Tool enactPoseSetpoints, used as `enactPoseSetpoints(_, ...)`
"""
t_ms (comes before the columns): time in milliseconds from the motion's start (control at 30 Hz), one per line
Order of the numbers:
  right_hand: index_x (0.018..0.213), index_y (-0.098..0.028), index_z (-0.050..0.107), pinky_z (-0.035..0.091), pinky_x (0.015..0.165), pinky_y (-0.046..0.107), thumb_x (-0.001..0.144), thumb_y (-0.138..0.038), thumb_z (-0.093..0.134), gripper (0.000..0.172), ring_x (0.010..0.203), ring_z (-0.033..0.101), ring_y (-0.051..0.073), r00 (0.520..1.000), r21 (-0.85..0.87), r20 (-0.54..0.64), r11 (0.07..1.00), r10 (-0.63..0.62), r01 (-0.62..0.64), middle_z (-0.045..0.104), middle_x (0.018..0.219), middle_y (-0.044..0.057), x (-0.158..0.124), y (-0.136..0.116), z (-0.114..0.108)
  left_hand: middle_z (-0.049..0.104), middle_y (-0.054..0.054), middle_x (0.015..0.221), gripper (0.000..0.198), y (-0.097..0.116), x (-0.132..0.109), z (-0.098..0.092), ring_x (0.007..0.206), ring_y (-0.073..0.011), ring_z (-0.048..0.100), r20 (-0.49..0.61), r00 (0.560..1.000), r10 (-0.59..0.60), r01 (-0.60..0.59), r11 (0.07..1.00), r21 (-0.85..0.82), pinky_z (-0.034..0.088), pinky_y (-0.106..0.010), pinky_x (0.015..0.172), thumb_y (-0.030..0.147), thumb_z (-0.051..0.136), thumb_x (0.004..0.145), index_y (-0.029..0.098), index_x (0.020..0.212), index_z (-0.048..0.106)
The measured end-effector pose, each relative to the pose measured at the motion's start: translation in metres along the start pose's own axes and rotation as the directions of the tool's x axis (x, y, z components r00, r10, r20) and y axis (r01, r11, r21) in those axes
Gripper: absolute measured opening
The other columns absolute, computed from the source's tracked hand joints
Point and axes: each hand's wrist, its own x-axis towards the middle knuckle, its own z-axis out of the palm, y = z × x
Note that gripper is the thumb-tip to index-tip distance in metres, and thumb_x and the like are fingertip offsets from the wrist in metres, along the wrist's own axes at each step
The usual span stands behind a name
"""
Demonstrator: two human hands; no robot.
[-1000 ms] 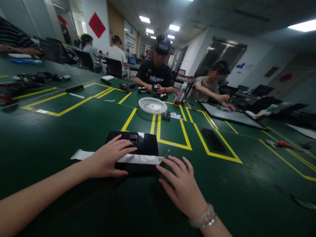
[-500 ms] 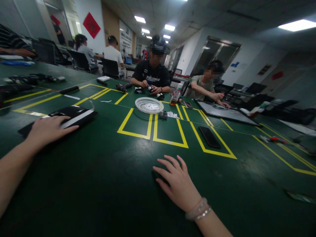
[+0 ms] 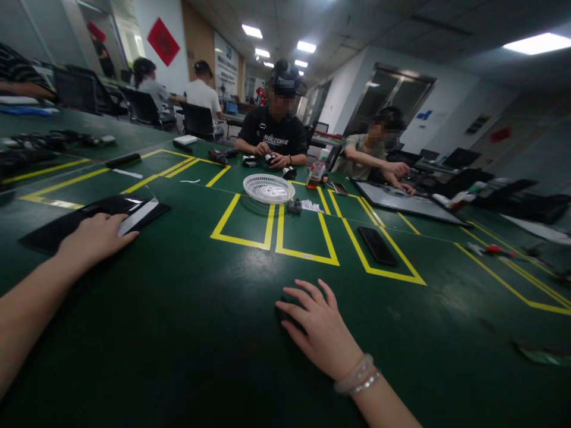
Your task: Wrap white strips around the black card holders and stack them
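Note:
My left hand (image 3: 91,241) rests on a glossy black flat bag (image 3: 49,230) with a pale strip along its right side. The fingers lie over the bag and the thumb points right, beside the strip. The bag's middle is partly hidden under the hand. Near the front of the green table (image 3: 196,333), my right hand (image 3: 323,330) lies palm down, fingers spread, holding nothing. Two bracelets circle that wrist. Beyond it, a black phone (image 3: 377,245) lies inside a yellow tape outline.
A white round basket (image 3: 268,189) stands mid-table beside a small grey part (image 3: 294,206). Behind it is a bottle of amber liquid (image 3: 316,174). Two people sit opposite, one handling small parts, one at a dark-framed panel (image 3: 401,202). Cables (image 3: 57,142) lie far left.
The black bag has settled flatter on the table and shifted slightly left, with my left hand still on it. My right hand stays in place. The person at the panel has moved a hand.

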Motion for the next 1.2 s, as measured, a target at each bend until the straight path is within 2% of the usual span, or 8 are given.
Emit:
enactPoseSetpoints(300,0.124,-0.034,0.064,0.024,0.113,0.065,0.093,-0.029,0.06,0.031,0.135,0.045,0.03,1.0,-0.006,-0.001,1.0,-0.015,0.015,0.062,0.134,0.002,0.001,-0.002,-0.002,0.053,-0.024,0.129,0.068,0.039,-0.013,-0.019,0.115,-0.0411,0.052,0.052,0.997,-0.06,0.056,0.996,0.065,0.045,-0.05,0.093,0.044,0.043,0.095,-0.001,0.145,0.035)
enactPoseSetpoints(467,0.126,-0.034,0.061,0.022,0.114,0.063,0.095,-0.028,0.057,0.033,0.135,0.045,0.028,0.999,0.012,-0.044,0.999,-0.029,0.03,0.06,0.137,0.002,-0.001,-0.003,-0.001,0.055,-0.016,0.13,0.065,0.084,-0.022,-0.015,0.114,-0.0331,0.054,0.046,0.979,0.199,-0.191,0.971,-0.144,0.046,-0.042,0.095,0.042,0.047,0.092,0.007,0.146,0.036)
enactPoseSetpoints(533,0.127,-0.035,0.06,0.022,0.115,0.061,0.096,-0.028,0.055,0.033,0.135,0.044,0.027,0.997,0.027,-0.067,0.999,-0.038,0.04,0.059,0.138,0.001,-0.001,-0.005,-0.001,0.056,-0.012,0.129,0.06,0.11,-0.033,-0.007,0.113,-0.0311,0.054,0.056,0.925,0.375,-0.353,0.906,-0.233,0.045,-0.041,0.097,0.039,0.049,0.092,0.012,0.144,0.041)
enactPoseSetpoints(633,0.125,-0.034,0.059,0.021,0.116,0.058,0.094,-0.03,0.058,0.031,0.135,0.044,0.025,0.996,0.053,-0.082,0.997,-0.045,0.049,0.057,0.141,0.0,0.0,-0.008,0.0,0.057,-0.009,0.129,0.051,0.147,-0.057,0.008,0.113,-0.0277,0.055,0.081,0.772,0.63,-0.565,0.74,-0.365,0.047,-0.039,0.097,0.031,0.05,0.092,0.021,0.142,0.046)
enactPoseSetpoints(733,0.118,-0.031,0.061,0.02,0.116,0.057,0.09,-0.033,0.065,0.028,0.133,0.047,0.026,0.997,0.085,-0.063,0.995,-0.038,0.043,0.061,0.135,0.002,0.002,-0.011,0.001,0.057,-0.008,0.126,0.051,0.174,-0.081,0.018,0.113,-0.0245,0.056,0.092,0.641,0.762,-0.639,0.596,-0.487,0.049,-0.035,0.095,0.022,0.052,0.09,0.027,0.141,0.048)
enactPoseSetpoints(800,0.113,-0.029,0.061,0.018,0.117,0.056,0.09,-0.03,0.066,0.024,0.127,0.053,0.025,0.999,0.12,-0.033,0.992,-0.028,0.032,0.069,0.122,0.001,0.003,-0.011,0.001,0.057,-0.007,0.126,0.052,0.183,-0.093,0.019,0.112,-0.0232,0.057,0.103,0.607,0.788,-0.63,0.555,-0.543,0.051,-0.032,0.093,0.019,0.054,0.089,0.03,0.14,0.049)
enactPoseSetpoints(1033,0.118,-0.031,0.06,0.021,0.116,0.055,0.086,-0.03,0.07,0.033,0.102,0.065,0.02,0.999,0.218,0.012,0.975,-0.034,0.031,0.072,0.108,-0.001,0.002,-0.012,0.0,0.057,-0.005,0.126,0.047,0.185,-0.096,0.018,0.114,-0.0211,0.056,0.059,0.606,0.794,-0.617,0.515,-0.595,0.051,-0.032,0.095,0.018,0.053,0.092,0.031,0.137,0.052)
enactPoseSetpoints(1200,0.117,-0.029,0.061,0.042,0.105,0.045,0.09,-0.03,0.064,0.027,0.098,0.068,0.019,0.987,0.356,-0.144,0.934,0.071,-0.015,0.073,0.108,0.0,0.002,-0.005,0.004,0.057,-0.004,0.132,0.065,0.171,-0.081,0.017,0.122,-0.0237,0.053,0.071,0.649,0.757,-0.618,0.58,-0.531,0.046,-0.039,0.103,0.029,0.064,0.09,0.034,0.148,0.036)
